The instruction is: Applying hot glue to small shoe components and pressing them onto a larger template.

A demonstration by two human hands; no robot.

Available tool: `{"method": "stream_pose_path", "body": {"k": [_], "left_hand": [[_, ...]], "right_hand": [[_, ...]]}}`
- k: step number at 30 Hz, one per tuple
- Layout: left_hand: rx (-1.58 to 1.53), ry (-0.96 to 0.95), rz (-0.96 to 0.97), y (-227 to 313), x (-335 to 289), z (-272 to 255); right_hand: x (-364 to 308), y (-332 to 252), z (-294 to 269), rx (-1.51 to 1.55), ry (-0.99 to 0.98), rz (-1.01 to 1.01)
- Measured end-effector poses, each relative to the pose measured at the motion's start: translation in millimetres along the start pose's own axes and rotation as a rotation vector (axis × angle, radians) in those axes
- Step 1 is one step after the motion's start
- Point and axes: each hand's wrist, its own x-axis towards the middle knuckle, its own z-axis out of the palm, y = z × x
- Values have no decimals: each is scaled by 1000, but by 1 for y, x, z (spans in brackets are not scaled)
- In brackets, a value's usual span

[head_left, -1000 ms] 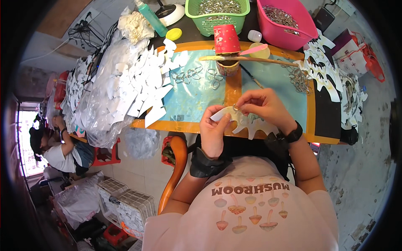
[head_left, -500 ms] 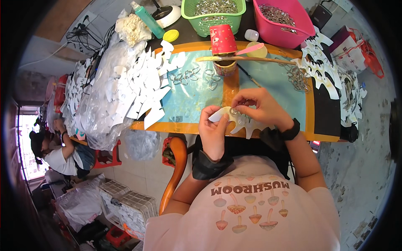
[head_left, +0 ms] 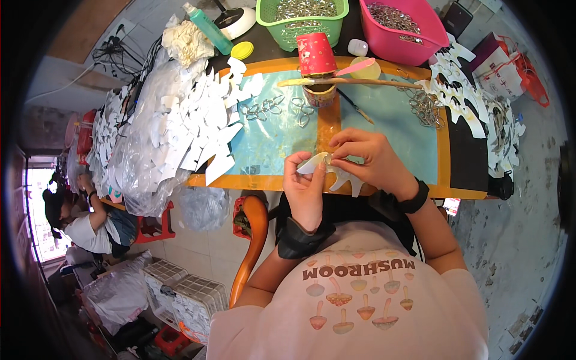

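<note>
Near the front edge of the table, my left hand (head_left: pixel 303 191) pinches a white cut-out piece (head_left: pixel 345 179) with pointed prongs between thumb and fingers. My right hand (head_left: pixel 375 161) has its thumb and forefinger closed on a small metal ring (head_left: pixel 328 158), which lies against the top edge of that piece. The fingers of both hands hide part of the ring and the piece. Beyond them, a thin brush (head_left: pixel 355 108) lies on the blue table cover (head_left: pixel 276 147). Loose metal rings (head_left: pixel 262 109) are scattered farther back, and more metal rings (head_left: pixel 427 111) form a heap at the right.
A red cup (head_left: pixel 316 54) stands over a smaller cup (head_left: pixel 320 96), with a wooden stick (head_left: pixel 384 82) across. Behind are a green basket (head_left: pixel 303 33) and pink basin (head_left: pixel 405 51) of metal parts. White cut-outs (head_left: pixel 201 129) pile up at left. Another person (head_left: pixel 90 231) sits far left.
My right hand has shifted slightly left, and the ring now sits closer to my left thumb along the white piece. My left hand keeps its hold, almost unmoved.
</note>
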Motion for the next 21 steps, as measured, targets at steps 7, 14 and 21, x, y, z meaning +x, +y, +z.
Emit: {"method": "stream_pose_path", "body": {"k": [7, 14, 21], "left_hand": [[90, 2, 17, 3, -3, -2], [118, -82, 14, 8, 2, -6], [579, -143, 277, 14, 2, -9]], "right_hand": [[6, 6, -19, 41, -217, -49], [15, 8, -23, -91, -287, -115], [6, 5, 1, -175, -172, -132]]}}
